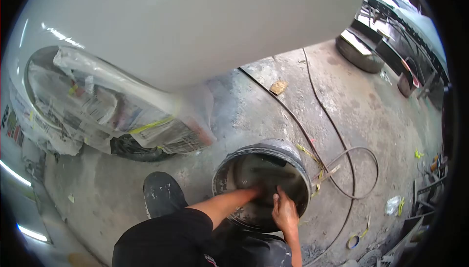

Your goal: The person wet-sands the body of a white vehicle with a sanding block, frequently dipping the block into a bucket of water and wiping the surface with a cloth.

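Observation:
A round bucket (pixel 213 181) of dark, murky water (pixel 254 169) stands on the floor between my legs. My left hand (pixel 257 192) is sunk in that water past the wrist. Its fingers are hidden, so I cannot make out whether they hold anything. Just inside the near right part of the rim is my right hand (pixel 285 213), above the water. A finger and the thumb stretch forward, slightly apart, and nothing shows between them. The rest of its fingers are hard to make out.
A grey car body (pixel 195 32) overhangs the floor ahead, its wheel area covered with newspaper and plastic masking (pixel 117 101). A dark hose (pixel 337 130) loops on the right. A tape roll (pixel 353 241), crumpled plastic (pixel 392 205) and a tyre (pixel 359 54) lie about.

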`<state>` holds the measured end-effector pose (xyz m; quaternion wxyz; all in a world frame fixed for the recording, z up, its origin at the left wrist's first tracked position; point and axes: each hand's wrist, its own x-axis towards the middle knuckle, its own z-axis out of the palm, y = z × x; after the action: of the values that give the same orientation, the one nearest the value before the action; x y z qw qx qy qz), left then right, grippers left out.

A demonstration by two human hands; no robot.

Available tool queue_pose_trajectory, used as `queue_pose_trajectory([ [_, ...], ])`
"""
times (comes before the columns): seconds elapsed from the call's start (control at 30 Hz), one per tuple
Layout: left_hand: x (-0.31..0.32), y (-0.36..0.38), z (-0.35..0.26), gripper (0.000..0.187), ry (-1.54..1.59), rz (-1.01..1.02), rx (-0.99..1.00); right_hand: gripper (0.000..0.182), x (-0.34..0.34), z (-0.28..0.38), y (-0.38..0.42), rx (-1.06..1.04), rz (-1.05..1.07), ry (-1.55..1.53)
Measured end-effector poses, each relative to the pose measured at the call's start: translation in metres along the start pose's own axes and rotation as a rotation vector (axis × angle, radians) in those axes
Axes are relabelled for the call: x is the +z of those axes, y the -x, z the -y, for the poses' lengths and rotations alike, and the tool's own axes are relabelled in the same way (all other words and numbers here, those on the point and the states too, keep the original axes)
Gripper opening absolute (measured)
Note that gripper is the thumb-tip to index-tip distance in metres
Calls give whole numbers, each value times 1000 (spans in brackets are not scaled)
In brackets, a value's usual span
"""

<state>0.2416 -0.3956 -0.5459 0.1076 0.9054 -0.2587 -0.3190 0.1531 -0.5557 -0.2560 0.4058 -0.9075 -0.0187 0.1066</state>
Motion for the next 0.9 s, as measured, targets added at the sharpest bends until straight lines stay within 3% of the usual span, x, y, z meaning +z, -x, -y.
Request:
queue_pose_trajectory([
  [0.07, 13, -21, 13, 39, 89, -59, 29, 42, 2, -4, -9, 46, -36, 110],
  [0.1, -11, -8, 5, 39, 10, -5, 51, 42, 5, -9, -12, 37, -66, 142],
  [0.2, -95, 36, -23, 41, -183, 120, 199, 43, 11, -16, -11, 51, -123, 195],
  [0.3, -225, 115, -77, 39, -158, 258, 108, 44, 22, -24, -2, 110, -24, 271],
  [0.43, -348, 185, -75, 38, 79, -56, 466, 47, 30, -32, 0, 70, 91, 391],
  [0.47, -372, 204, -67, 36, 66, -277, 543, 48, 28, -30, -4, 72, 101, 384],
  [0.57, -475, 293, -71, 34, -52, -649, 559, 42, 22, -30, -21, -17, -28, 319],
  [0.6, -504, 329, -89, 35, -65, -679, 357, 39, 17, -27, -28, -51, -87, 263],
  [0.63, -527, 349, -86, 36, -285, -811, 352, 37, 17, -33, -37, -147, -174, 239],
  [0.7, -566, 383, -72, 48, -894, -1065, 390, 37, 12, -22, -52, -123, -176, 226],
  [0.77, -579, 407, -56, 53, -1312, -1196, 251, 35, 8, -14, -71, -124, -167, 246],
  [0.9, -590, 396, -34, 57, -1496, -1067, 231, 37, -14, -5, -98, -132, -187, 266],
])
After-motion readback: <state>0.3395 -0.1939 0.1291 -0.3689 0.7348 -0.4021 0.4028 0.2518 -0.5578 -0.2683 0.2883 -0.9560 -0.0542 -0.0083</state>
